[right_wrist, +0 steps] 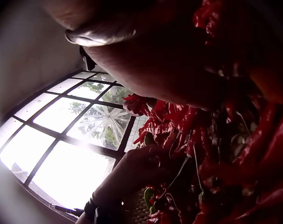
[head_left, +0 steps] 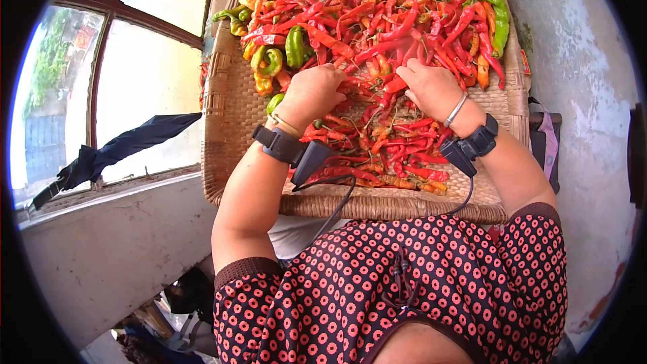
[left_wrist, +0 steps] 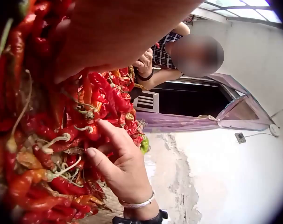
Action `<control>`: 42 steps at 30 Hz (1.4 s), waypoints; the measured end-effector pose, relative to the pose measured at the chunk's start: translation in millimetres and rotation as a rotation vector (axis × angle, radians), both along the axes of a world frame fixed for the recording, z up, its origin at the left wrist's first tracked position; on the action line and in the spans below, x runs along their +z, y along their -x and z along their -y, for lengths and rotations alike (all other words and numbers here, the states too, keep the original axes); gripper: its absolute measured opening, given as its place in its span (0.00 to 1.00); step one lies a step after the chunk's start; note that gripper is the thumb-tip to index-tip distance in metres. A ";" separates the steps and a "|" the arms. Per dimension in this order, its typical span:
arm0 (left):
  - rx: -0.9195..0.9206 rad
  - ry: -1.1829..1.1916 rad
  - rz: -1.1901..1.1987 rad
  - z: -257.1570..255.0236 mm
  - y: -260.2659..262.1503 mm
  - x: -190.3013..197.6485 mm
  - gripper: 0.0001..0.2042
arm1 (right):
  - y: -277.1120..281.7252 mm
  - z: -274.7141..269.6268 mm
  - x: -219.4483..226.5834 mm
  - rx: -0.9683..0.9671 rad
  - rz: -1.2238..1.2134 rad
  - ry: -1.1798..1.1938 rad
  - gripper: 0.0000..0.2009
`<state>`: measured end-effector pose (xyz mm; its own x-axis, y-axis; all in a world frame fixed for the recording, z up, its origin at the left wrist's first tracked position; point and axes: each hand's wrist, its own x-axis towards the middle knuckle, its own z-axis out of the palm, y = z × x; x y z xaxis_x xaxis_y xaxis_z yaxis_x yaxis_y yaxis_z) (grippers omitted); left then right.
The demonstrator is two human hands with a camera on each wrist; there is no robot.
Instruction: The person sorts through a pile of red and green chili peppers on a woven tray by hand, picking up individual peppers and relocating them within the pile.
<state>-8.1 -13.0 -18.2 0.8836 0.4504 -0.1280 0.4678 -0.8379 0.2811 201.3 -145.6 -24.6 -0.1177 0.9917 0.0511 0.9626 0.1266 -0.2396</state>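
On a woven tray (head_left: 229, 114), both hands are sorting chillies (head_left: 377, 34): left hand (head_left: 311, 94) and right hand (head_left: 431, 87) are buried, grips unclear; the next pick probably calls for pinching one stem.

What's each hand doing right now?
Left hand: fingers curled into the chilies, grip cannot be told.
Right hand: fingers down among the chilies, grip cannot be told.

Dark dress (head_left: 431, 276) dotted red-pink — black wrist cameras (head_left: 306, 156) with cables, silver bangle (head_left: 455, 110) on the right.
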 end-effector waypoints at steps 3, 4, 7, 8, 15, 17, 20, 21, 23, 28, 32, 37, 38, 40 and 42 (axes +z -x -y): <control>0.082 0.029 0.104 -11.3 6.3 10.0 0.13 | -0.8 1.5 -3.9 0.019 0.030 -0.021 0.07; 0.153 0.076 0.206 -15.8 9.2 9.4 0.13 | -2.2 2.2 -6.6 0.033 0.033 -0.019 0.09; 0.407 0.433 0.542 -23.3 14.0 12.8 0.10 | -1.0 1.3 -8.4 0.027 0.028 -0.018 0.11; 0.473 0.610 0.577 -24.0 16.6 16.8 0.10 | 0.9 1.7 -7.7 0.005 0.017 -0.014 0.10; 0.470 0.988 0.705 -25.7 23.0 39.9 0.08 | 6.6 1.9 -0.2 -0.040 0.097 0.010 0.07; 0.522 1.015 0.582 -19.8 19.7 40.9 0.07 | 9.3 2.3 13.0 0.061 -0.117 -0.053 0.06; 0.552 0.940 0.578 -20.9 18.4 21.9 0.06 | 13.8 -1.5 18.1 0.167 -0.501 -0.172 0.07; 0.557 0.784 0.546 -20.2 17.2 21.4 0.06 | 14.6 -1.6 19.6 0.169 -0.500 -0.170 0.07; 0.556 0.811 0.537 -18.9 16.5 26.8 0.06 | 16.4 -0.4 23.5 0.028 -0.833 0.104 0.06; 0.496 0.943 0.503 -19.1 16.9 27.9 0.09 | 13.9 -1.2 27.8 -0.236 -1.417 0.531 0.08; 0.475 0.982 0.618 -11.9 13.0 23.6 0.13 | 13.4 -1.9 28.0 -0.271 -1.346 0.602 0.08; 0.160 0.953 0.547 22.1 -2.2 18.0 0.13 | 18.3 0.2 24.8 -0.220 -1.503 0.514 0.09; 0.069 0.940 0.463 25.1 -4.7 15.4 0.14 | 19.4 0.6 26.7 -0.220 -1.499 0.518 0.09; 0.059 0.990 0.207 31.4 -9.7 28.2 0.11 | 21.5 1.3 29.4 -0.213 -1.492 0.512 0.09; 0.051 0.928 0.207 30.2 -9.7 31.1 0.09 | 24.0 0.7 30.6 -0.254 -1.510 0.489 0.08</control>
<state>1.6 -43.2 13.0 0.9109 0.2865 -0.2969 0.3640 -0.2191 0.9053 177.3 -146.4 6.0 -0.0937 0.9322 -0.3495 -0.1969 -0.3615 -0.9114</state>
